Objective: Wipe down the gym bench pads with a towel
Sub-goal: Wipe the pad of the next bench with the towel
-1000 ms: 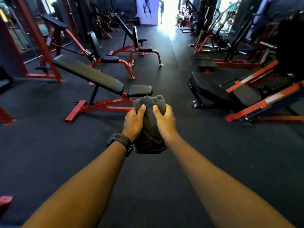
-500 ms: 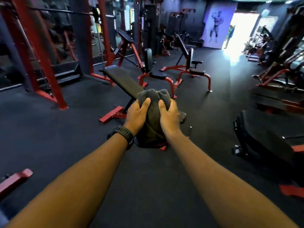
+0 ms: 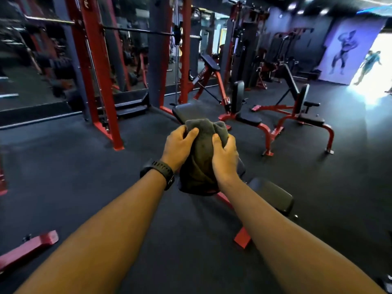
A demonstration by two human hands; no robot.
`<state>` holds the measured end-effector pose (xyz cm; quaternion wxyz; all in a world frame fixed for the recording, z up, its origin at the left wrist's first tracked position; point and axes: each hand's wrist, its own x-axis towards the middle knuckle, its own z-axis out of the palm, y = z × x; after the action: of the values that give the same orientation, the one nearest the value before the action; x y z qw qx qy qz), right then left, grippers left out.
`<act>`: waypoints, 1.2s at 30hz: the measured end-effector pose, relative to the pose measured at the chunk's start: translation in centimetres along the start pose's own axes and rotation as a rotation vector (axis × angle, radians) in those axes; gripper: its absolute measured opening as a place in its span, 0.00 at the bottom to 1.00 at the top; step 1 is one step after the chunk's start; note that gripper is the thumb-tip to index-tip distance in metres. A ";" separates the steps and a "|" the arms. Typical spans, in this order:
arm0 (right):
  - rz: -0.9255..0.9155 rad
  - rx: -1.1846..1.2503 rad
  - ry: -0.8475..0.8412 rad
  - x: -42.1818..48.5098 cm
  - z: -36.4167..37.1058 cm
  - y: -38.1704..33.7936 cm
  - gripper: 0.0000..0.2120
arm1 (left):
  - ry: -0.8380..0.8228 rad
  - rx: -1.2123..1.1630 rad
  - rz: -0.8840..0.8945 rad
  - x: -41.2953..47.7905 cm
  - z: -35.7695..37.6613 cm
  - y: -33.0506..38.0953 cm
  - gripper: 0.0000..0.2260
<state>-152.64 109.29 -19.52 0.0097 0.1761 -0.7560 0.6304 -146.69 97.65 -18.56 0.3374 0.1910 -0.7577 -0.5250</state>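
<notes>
Cloth: one grey towel (image 3: 199, 159), bunched, in front of the nearest bench (image 3: 273, 198).
Hands: two; left hand (image 3: 179, 146) and right hand (image 3: 225, 159) each curl fingers round the towel.
Benches: three, red-framed.

Your towel (image 3: 203, 149) is a plain dark grey, with a touch of red at its lower edge. The watch (image 3: 158, 171) on your wrist is black, strap and face alike. The bench pads (image 3: 273, 196) before you are black, and the bench frame (image 3: 241, 237) beneath them is red. The floor (image 3: 84, 166) is near-black, with no pattern you can make out. The rack uprights (image 3: 101, 71) are red, the bar (image 3: 48, 20) across them silvery. The further benches (image 3: 248, 119) repeat black on red. The poster (image 3: 343, 52) is pale violet with a dark figure
</notes>
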 end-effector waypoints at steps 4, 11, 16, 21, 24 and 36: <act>0.033 0.014 -0.015 7.7 5.9 0.4 0.19 | 0.019 0.046 -0.012 9.0 -0.4 -2.5 0.11; 0.053 0.068 -0.032 22.3 16.6 3.4 0.19 | 0.028 0.109 0.000 25.6 -0.8 -9.0 0.08; 0.094 0.088 -0.040 33.8 24.4 6.0 0.18 | 0.024 0.190 0.003 38.6 -0.1 -14.3 0.09; 0.134 0.031 -0.048 44.8 31.6 8.3 0.21 | -0.027 0.273 -0.005 50.4 0.0 -19.4 0.11; 0.172 0.015 -0.035 49.8 35.6 10.1 0.21 | -0.088 0.301 -0.012 56.6 0.0 -22.6 0.11; 0.462 0.025 0.181 67.4 50.6 19.2 0.20 | -0.387 0.562 0.075 80.8 2.9 -37.2 0.13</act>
<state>-210.67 46.56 -32.20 -0.0691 -0.0588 -0.7645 0.6382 -207.68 33.58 -28.48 0.1409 0.1453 -0.9291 -0.3095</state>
